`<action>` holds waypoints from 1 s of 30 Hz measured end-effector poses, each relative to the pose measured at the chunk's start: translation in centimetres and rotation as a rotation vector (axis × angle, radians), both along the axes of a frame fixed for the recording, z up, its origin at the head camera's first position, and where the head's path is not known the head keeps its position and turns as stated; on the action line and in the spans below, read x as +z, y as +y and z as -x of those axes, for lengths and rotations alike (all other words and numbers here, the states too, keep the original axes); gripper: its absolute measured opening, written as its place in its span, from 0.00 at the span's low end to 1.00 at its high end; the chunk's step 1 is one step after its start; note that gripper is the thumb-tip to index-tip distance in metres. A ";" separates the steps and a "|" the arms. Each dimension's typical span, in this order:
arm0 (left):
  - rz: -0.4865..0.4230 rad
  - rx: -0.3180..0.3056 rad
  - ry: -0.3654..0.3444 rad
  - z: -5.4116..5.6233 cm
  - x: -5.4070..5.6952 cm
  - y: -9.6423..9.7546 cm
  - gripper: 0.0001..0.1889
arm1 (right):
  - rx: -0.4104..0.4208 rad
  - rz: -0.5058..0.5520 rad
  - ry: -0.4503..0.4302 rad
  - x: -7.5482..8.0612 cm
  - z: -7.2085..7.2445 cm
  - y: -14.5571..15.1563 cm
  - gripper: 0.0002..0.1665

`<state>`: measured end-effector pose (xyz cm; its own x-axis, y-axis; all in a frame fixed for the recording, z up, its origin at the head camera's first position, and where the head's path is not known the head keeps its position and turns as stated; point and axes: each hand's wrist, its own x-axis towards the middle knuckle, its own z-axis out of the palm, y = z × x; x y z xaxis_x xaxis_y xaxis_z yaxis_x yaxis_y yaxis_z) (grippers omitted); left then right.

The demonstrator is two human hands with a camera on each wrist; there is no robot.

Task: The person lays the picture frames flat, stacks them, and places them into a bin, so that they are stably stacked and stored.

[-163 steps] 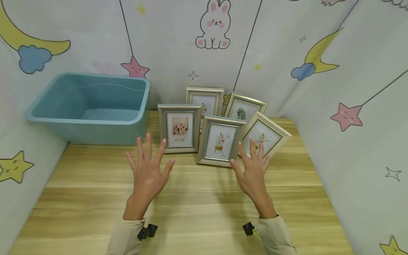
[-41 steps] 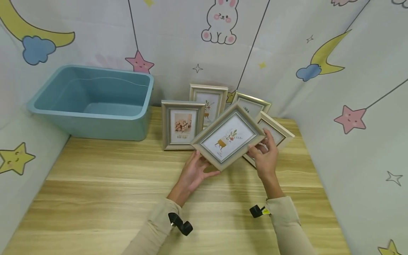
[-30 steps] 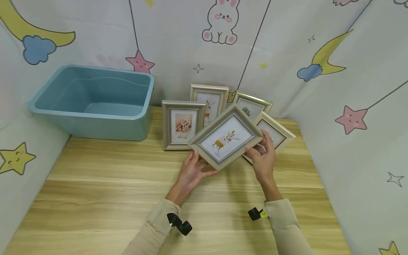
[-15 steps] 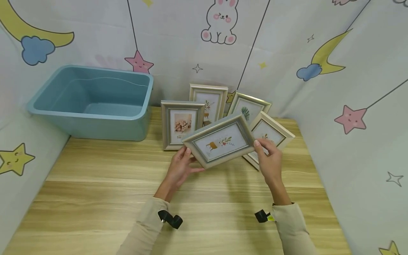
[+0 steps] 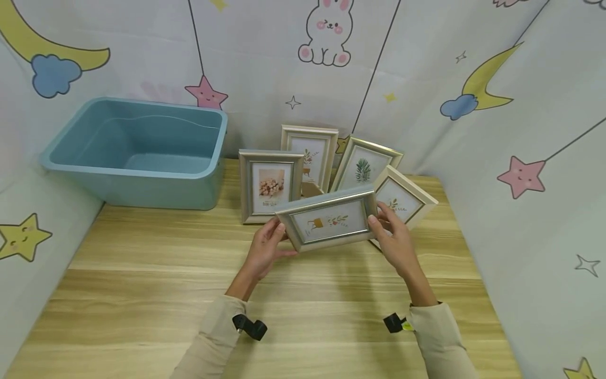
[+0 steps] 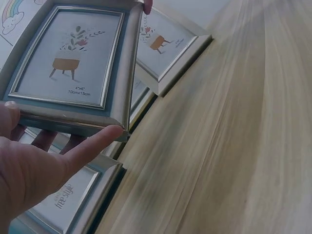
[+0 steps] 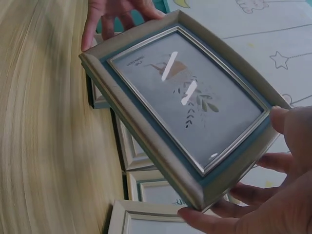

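Both hands hold a silver-beige picture frame (image 5: pixel 331 220) sideways above the table, its potted-plant print facing up toward the head camera. My left hand (image 5: pixel 266 246) grips the frame's left end, thumb on the front and fingers underneath. At the other end, my right hand (image 5: pixel 396 239) pinches the border with its thumb in front. In the right wrist view, light glints off the glass (image 7: pixel 185 97). Behind stand a flower-photo frame (image 5: pixel 271 187), a beige frame (image 5: pixel 310 129), a gold-edged frame with a green leaf (image 5: pixel 362 167) and a tilted cream frame (image 5: pixel 412 192), partly overlapped by the held one.
A blue-green plastic bin (image 5: pixel 142 187) with nothing visible inside stands at the back left of the wood-grain table (image 5: pixel 307 316). A white cartoon-printed curtain (image 5: pixel 265 52) encloses the back and sides.
Earlier both hands were spread over the table and the potted-plant frame stood among the others. It is now lifted and turned sideways; lately its right end lowered and it tipped flatter.
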<state>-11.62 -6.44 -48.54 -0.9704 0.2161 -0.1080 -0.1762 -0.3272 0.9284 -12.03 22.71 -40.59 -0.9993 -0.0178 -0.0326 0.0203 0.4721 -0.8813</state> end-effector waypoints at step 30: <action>0.264 -0.092 0.102 -0.6 1.4 -0.5 0.28 | -0.087 0.218 -0.126 -2.7 -1.3 0.8 0.27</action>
